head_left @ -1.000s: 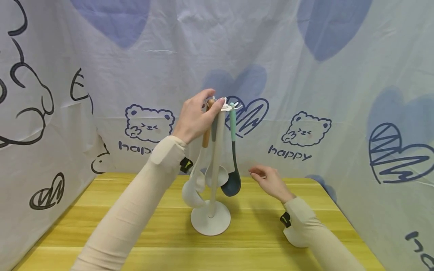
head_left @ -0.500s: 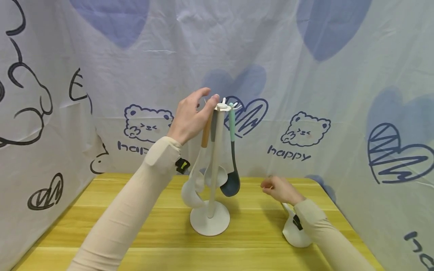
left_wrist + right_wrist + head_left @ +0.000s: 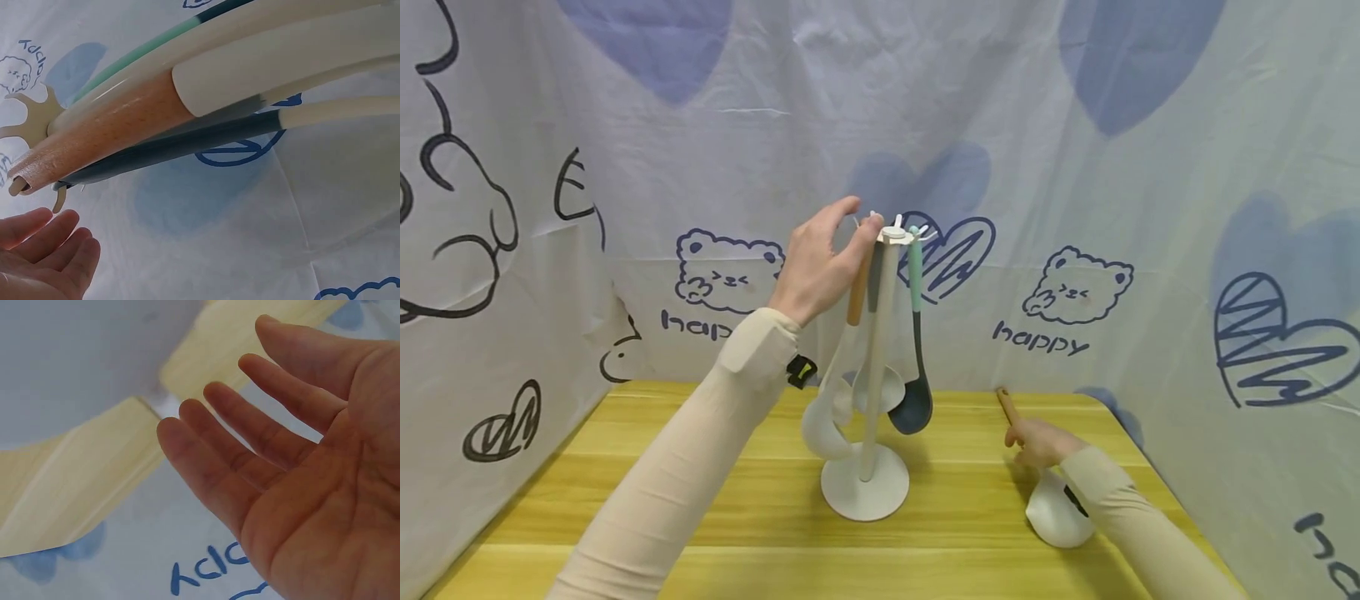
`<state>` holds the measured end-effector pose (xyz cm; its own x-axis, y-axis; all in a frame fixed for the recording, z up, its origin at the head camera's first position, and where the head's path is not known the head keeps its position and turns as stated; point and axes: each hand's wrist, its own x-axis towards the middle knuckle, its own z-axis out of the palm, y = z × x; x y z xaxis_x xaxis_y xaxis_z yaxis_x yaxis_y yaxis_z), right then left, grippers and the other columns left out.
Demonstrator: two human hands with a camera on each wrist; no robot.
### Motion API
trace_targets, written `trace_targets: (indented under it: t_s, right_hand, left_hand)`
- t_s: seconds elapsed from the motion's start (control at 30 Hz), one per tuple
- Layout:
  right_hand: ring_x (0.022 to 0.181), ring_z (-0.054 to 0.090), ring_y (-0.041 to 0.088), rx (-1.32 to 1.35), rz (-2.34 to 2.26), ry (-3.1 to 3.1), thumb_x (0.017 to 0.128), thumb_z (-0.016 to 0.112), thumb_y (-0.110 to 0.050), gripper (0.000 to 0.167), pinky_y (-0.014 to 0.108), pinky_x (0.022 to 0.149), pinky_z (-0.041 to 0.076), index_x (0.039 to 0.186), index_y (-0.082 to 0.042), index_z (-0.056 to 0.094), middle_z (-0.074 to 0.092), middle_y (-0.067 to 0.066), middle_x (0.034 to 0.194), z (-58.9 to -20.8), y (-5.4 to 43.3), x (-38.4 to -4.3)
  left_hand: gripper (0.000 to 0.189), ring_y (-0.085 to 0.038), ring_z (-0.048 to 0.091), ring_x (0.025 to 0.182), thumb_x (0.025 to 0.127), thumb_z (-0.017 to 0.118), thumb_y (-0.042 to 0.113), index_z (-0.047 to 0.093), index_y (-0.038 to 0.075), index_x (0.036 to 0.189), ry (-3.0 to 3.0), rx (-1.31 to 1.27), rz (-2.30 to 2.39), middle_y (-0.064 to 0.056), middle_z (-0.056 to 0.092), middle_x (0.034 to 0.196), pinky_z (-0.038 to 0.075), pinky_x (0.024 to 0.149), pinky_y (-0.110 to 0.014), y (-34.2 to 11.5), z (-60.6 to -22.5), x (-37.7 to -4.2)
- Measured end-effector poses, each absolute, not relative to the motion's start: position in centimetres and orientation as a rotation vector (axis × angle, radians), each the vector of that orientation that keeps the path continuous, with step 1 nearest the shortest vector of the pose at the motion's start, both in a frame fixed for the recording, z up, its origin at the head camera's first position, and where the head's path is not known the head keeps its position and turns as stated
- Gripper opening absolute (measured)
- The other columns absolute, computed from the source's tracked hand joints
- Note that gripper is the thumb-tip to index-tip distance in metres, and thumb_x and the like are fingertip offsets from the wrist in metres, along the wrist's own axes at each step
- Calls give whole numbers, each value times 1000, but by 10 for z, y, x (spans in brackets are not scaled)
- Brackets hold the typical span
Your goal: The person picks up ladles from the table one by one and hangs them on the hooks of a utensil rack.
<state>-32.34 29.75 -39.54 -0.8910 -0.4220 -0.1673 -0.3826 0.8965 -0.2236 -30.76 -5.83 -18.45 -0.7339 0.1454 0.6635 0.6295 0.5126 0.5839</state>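
A white utensil stand [image 3: 865, 500] stands on the table with several utensils hanging from its top. My left hand [image 3: 823, 262] is raised at the stand's top, thumb close to its hooks. In the left wrist view its spread fingers [image 3: 65, 240] lie just below a hook, near a wooden-handled ladle [image 3: 112, 128] and a dark-blue handle [image 3: 181, 144]. A ladle with a green handle and dark bowl [image 3: 911, 408] hangs on the right. My right hand [image 3: 1043, 442] is over the handle of a white-headed, wooden-handled utensil [image 3: 1058, 515] lying on the table. The right wrist view shows its fingers [image 3: 206, 462] loosely extended, nothing between them.
The yellow wood-grain table [image 3: 752, 517] ends at a white curtain [image 3: 880, 100] printed with hearts and bears, which also runs along both sides. A blurred pale shape fills the upper left of the right wrist view.
My right hand has moved right and toward me, from beside the stand to over the lying utensil. My left hand has drawn slightly left from the stand's top.
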Motion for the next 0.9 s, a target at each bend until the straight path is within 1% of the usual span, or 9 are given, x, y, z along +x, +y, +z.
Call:
trace_targets:
  t_s: [0.07, 0.1, 0.13, 0.3, 0.43, 0.53, 0.63, 0.73, 0.9]
  right_hand:
    - [102, 61, 38, -543, -277, 2854, 77, 67, 6, 43, 49, 87, 52, 120, 10, 60, 66, 25, 111, -397, 300, -323]
    - [99, 61, 36, -525, -264, 2864, 75, 68, 6, 37, 48, 84, 53, 112, 8, 65, 65, 26, 110, -398, 301, -323]
    - [98, 60, 34, -489, -266, 2870, 75, 68, 6, 38, 46, 83, 52, 112, 8, 65, 65, 26, 111, -398, 302, -322]
    - [95, 59, 31, -373, -287, 2903, 74, 73, 5, 45, 42, 78, 51, 118, 7, 62, 64, 27, 116, -401, 304, -318]
    - [98, 59, 32, -294, -299, 2919, 76, 74, 2, 51, 45, 81, 50, 123, 9, 56, 62, 28, 118, -403, 304, -316]
    - [99, 60, 33, -225, -278, 2913, 80, 74, -3, 45, 46, 84, 51, 119, 10, 56, 63, 27, 113, -404, 303, -315]
    - [89, 58, 29, -184, -268, 2910, 82, 73, -6, 35, 44, 79, 51, 109, 9, 57, 63, 21, 99, -406, 304, -315]
    - [79, 54, 26, -193, -270, 2939, 79, 73, -5, 27, 42, 73, 50, 100, 6, 58, 61, 15, 88, -410, 305, -315]
    - [74, 53, 25, -241, -253, 2971, 77, 72, -1, 21, 40, 68, 50, 92, 5, 59, 60, 13, 82, -413, 305, -314]
  left_hand:
    - [62, -21, 41, 141, 97, 46, 54, 46, 16, 146, -2201, -640, -1162, -4, 48, 149, 34, 116, -43, -58, -185, -308]
    - [62, -20, 41, 141, 97, 46, 54, 46, 16, 146, -2199, -643, -1159, -4, 48, 149, 34, 116, -42, -58, -184, -308]
    - [62, -20, 40, 141, 97, 46, 54, 46, 17, 146, -2198, -645, -1158, -3, 48, 149, 34, 116, -42, -58, -184, -308]
    - [61, -20, 41, 141, 97, 47, 53, 46, 17, 146, -2188, -647, -1152, -3, 48, 149, 34, 116, -43, -57, -184, -307]
    - [61, -21, 41, 140, 98, 47, 53, 46, 16, 146, -2183, -644, -1153, -4, 49, 149, 34, 116, -43, -57, -184, -307]
    - [61, -21, 41, 140, 98, 47, 53, 46, 16, 146, -2183, -642, -1155, -5, 49, 149, 34, 116, -43, -58, -184, -307]
    - [60, -21, 42, 140, 98, 46, 52, 47, 15, 146, -2179, -642, -1161, -5, 49, 149, 34, 116, -43, -59, -184, -308]
    - [60, -21, 42, 140, 98, 46, 52, 47, 15, 145, -2177, -637, -1167, -5, 49, 148, 34, 116, -43, -59, -184, -308]
    - [61, -21, 42, 140, 97, 47, 53, 47, 15, 145, -2175, -625, -1182, -5, 50, 148, 34, 116, -42, -60, -184, -307]
